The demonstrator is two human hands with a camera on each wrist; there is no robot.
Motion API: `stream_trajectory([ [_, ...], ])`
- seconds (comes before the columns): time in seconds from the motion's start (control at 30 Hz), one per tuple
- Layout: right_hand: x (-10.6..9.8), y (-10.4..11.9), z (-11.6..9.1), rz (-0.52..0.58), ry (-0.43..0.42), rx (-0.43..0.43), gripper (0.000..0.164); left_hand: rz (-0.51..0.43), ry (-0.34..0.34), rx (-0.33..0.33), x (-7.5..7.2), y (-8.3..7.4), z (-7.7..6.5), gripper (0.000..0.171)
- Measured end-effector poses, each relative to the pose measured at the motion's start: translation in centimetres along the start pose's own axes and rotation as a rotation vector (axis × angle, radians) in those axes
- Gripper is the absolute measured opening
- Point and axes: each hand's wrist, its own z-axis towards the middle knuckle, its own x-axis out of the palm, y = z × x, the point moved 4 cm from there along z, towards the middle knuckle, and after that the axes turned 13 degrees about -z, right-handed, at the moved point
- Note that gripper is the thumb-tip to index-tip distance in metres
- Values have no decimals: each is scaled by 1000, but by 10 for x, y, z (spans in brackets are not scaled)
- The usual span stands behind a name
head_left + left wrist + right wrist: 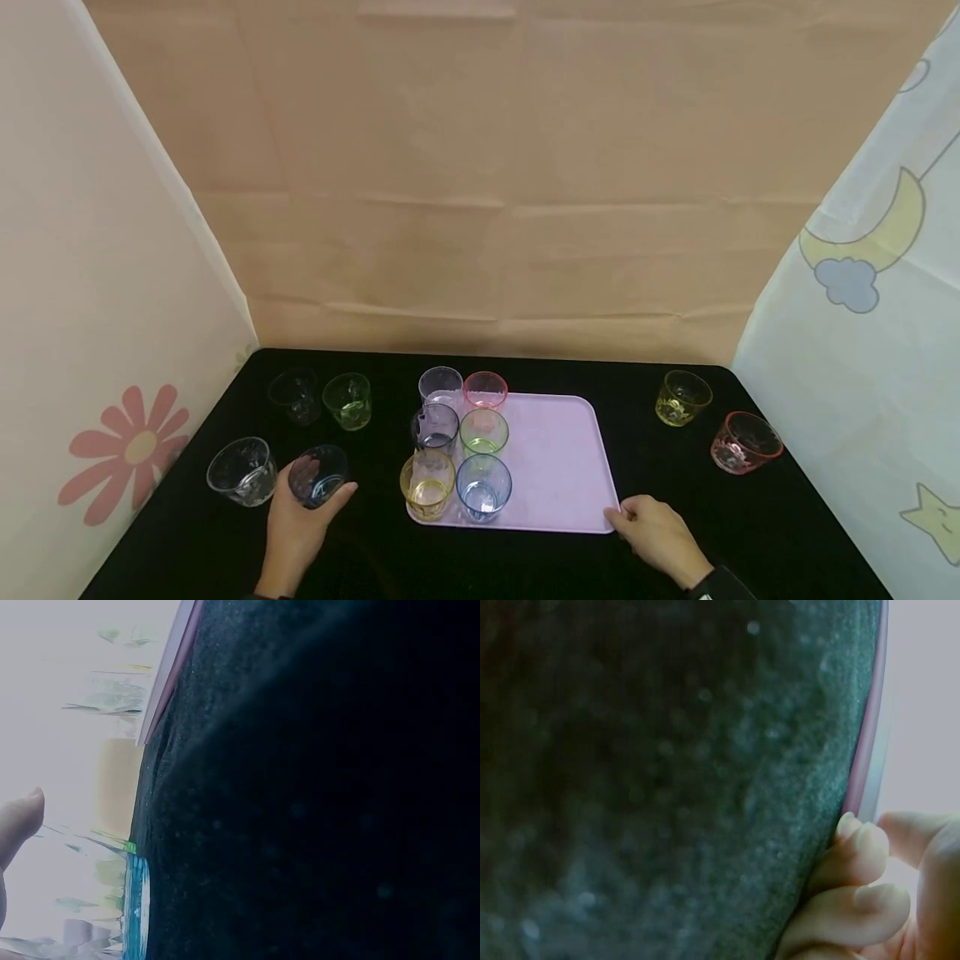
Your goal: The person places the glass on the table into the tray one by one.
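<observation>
Head view: soft, even light. Brown backdrop [495,167] warm, dim shadow band along tabletop's [555,567] far edge. Tabletop nearly black; smoky glass [300,404] by far left corner almost lost. Red glass [745,443] near right edge stretched outward by wide lens. Left wrist view: white glare beyond tabletop edge, blue-tinted glass [135,907] hazy. Right wrist view: tabletop blurred, speckled; tray [863,750] overexposed past its rim.

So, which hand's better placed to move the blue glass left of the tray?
Probably the left hand: it is at the blue glass; the right hand pinches the tray at its near right corner.
</observation>
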Motion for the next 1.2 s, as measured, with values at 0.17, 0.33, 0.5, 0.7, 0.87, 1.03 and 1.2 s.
stream_trajectory([
  [0.17,0,1,0,-8,-2,-2,32,-22,-33,20,-1,-1,-2,102],
  [0.33,0,1,-1,-13,-9,-1,32,-25,-29,22,-2,-5,-4,100],
  [0.5,0,-1,-2,5,-19,5,35,-4,-20,36,-1,-13,-8,94],
  [0.7,-2,-5,-3,81,-51,31,44,0,9,47,0,-27,-17,97],
  [0.87,-5,-4,-7,136,-137,33,39,16,14,67,0,-34,-26,93],
  [1.03,-16,8,-18,236,-272,46,28,38,36,82,4,-42,-35,92],
  [1.2,-22,32,-34,366,-453,-33,17,69,66,153,11,-54,-45,88],
])
